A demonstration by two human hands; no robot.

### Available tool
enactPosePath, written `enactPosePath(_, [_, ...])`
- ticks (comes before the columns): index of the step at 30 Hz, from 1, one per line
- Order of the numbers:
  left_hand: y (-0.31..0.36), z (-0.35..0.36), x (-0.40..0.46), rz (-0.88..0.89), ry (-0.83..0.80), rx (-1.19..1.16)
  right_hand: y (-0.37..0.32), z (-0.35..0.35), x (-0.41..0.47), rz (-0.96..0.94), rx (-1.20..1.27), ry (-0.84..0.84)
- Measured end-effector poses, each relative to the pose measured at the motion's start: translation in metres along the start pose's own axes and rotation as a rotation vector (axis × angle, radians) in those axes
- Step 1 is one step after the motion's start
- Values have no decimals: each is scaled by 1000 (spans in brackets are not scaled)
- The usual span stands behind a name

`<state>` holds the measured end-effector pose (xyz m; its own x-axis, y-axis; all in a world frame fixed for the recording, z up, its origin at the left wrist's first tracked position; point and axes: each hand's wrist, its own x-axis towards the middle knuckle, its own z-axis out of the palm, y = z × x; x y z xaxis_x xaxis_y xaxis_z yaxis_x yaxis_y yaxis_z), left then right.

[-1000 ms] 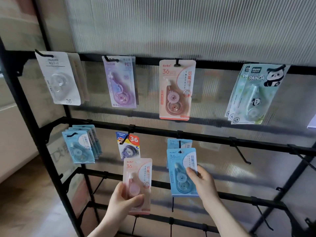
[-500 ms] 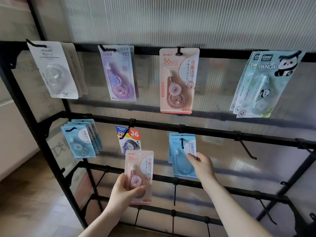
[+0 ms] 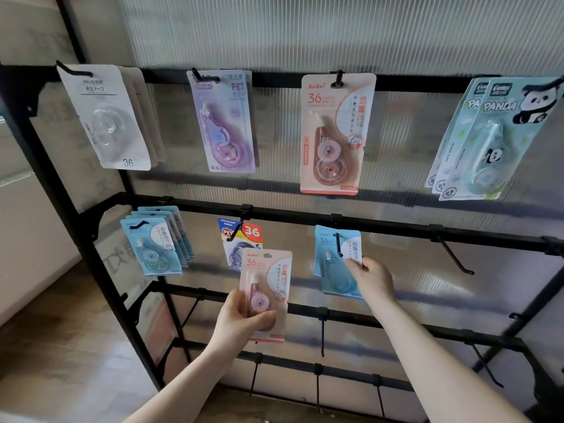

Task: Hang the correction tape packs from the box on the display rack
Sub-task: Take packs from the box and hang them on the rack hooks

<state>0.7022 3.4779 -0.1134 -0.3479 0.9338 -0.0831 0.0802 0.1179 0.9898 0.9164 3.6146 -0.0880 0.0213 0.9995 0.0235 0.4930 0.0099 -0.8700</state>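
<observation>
head view: i am taking the middle rail [image 3: 396, 232] of the black display rack [image 3: 61, 190] as my landmark. my right hand [image 3: 374, 277] is pinching the blue pack [image 3: 337, 264] by its right edge, just under that rail, with the pack's hole on the hook [image 3: 338, 244] there. my left hand [image 3: 241, 323] is gripping the pink pack [image 3: 267, 288] round its lower blister, below the rail and left of the blue one, its hang hole free at the top. i am judging these packs as light, with stiff card that bends at the corners and a slick plastic bubble, so i am holding by the card edge or low on the blister and keeping the hole clear.

against the earlier frames, the blue pack is sitting higher and further back on its hook, and the pink pack is rising toward the rail.
</observation>
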Motion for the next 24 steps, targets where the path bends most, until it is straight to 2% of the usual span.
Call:
enactPosePath(10, [7,-6,-8,32,-62,-25,13,-19,-24,22,-150,180])
enactPosePath(18, [24,-3,-18,84,-145,-109,26,-58,-76,57,-364,238])
enactPosePath(24, [33,21,-31,98,-192,-72,40,-96,-108,145,-501,254])
